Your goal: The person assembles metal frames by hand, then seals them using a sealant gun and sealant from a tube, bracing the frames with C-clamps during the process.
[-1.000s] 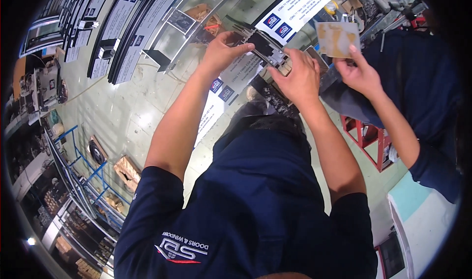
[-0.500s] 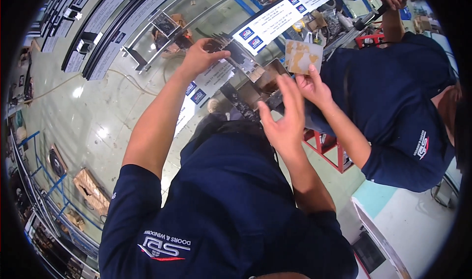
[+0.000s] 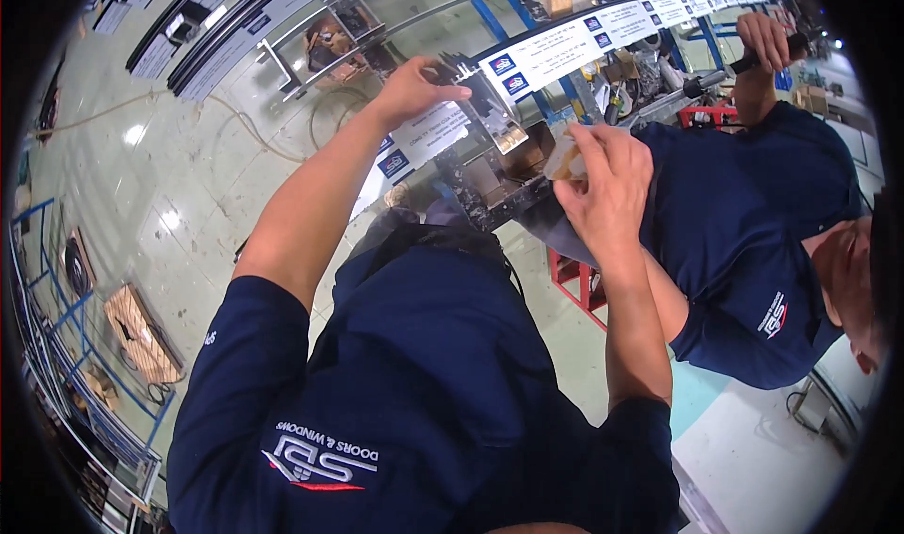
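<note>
My left hand is closed around the cut end of a dark metal profile, its thumb lying along the top. To the right, my right hand pinches a thin, pale square plate with brown stains, between thumb and fingers. Just left of that plate is an open-topped dark metal box or bracket, below the profile's end. A long profile with a white printed film runs off to the far right. The co-worker's near hand is hidden behind my right hand.
A co-worker in a dark shirt leans in close on my right, with the far hand on a dark handle. Black profiles lie at the far left. A red stand is below the work; a blue rack stands left.
My right hand has moved right and up, from open to closed on the stained plate that the co-worker's hand held. My left hand stays at the profile's end. The view has shifted slightly.
</note>
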A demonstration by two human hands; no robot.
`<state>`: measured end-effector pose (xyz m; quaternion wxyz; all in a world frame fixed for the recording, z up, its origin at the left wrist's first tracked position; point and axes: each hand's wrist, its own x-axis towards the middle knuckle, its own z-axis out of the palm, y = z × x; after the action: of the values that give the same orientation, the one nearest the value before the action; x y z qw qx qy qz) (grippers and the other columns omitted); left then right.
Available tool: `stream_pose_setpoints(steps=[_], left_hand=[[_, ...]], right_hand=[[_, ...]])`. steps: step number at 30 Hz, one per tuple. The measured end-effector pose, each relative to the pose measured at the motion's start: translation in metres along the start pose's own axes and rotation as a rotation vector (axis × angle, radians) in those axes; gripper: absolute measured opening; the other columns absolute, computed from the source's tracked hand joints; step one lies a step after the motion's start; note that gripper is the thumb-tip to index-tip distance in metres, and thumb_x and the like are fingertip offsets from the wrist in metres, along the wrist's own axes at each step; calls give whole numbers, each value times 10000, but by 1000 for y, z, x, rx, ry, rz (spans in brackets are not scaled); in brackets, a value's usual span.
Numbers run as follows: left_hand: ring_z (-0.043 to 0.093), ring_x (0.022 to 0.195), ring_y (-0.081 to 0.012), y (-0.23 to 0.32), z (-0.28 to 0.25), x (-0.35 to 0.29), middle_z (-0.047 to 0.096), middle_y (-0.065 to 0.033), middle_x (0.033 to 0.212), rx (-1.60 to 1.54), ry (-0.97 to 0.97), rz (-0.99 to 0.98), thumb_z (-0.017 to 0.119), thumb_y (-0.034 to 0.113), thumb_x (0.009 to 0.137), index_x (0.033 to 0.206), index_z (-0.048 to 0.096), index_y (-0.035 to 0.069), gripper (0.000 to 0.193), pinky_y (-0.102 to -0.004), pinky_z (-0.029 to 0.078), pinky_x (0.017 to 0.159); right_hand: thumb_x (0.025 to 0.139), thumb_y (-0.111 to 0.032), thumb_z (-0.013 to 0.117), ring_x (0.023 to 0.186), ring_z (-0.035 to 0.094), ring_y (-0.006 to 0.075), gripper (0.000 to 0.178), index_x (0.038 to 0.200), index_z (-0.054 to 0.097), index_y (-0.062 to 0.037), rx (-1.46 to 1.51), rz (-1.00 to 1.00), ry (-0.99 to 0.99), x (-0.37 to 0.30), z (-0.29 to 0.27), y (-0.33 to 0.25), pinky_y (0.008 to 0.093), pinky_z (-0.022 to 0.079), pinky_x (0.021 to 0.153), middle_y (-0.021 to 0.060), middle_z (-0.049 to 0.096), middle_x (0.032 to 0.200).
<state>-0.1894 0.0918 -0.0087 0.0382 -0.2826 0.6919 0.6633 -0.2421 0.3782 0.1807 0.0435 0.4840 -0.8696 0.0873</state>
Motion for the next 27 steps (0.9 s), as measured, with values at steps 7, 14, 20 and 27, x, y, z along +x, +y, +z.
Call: stream_pose_setpoints(steps=[7,14,20,27], left_hand=[[689,1040,-217,-10,2,10,714,-151,1141,-6,8,9,994,380,652,1376,569,-35,936,-331,549,914],[686,1111,-237,7,2,0,703,-186,1223,-10,-15,-28,997,406,635,1396,555,-44,989,-336,538,963],[685,1132,-288,-5,-1,4,695,-209,1241,70,41,-34,994,477,595,1417,541,-50,1076,-364,521,1010],[690,1091,-258,6,0,-2,701,-192,1214,53,11,-45,994,459,602,1440,520,-48,1088,-350,535,974]], right_hand=[[675,-13,790,1192,570,337,636,1290,653,-99,170,-218,-102,71,58,-17,472,463,1016,97,616,1206],[678,19,748,1303,541,361,706,1352,581,-105,164,-246,-285,88,93,0,470,446,1112,129,595,1344],[755,-144,852,1292,556,369,659,1350,574,-92,207,-100,-132,65,93,-16,473,457,1091,151,578,1368],[781,-247,876,1145,623,382,588,1276,619,-63,301,292,-35,52,123,-27,449,533,955,178,596,1288]])
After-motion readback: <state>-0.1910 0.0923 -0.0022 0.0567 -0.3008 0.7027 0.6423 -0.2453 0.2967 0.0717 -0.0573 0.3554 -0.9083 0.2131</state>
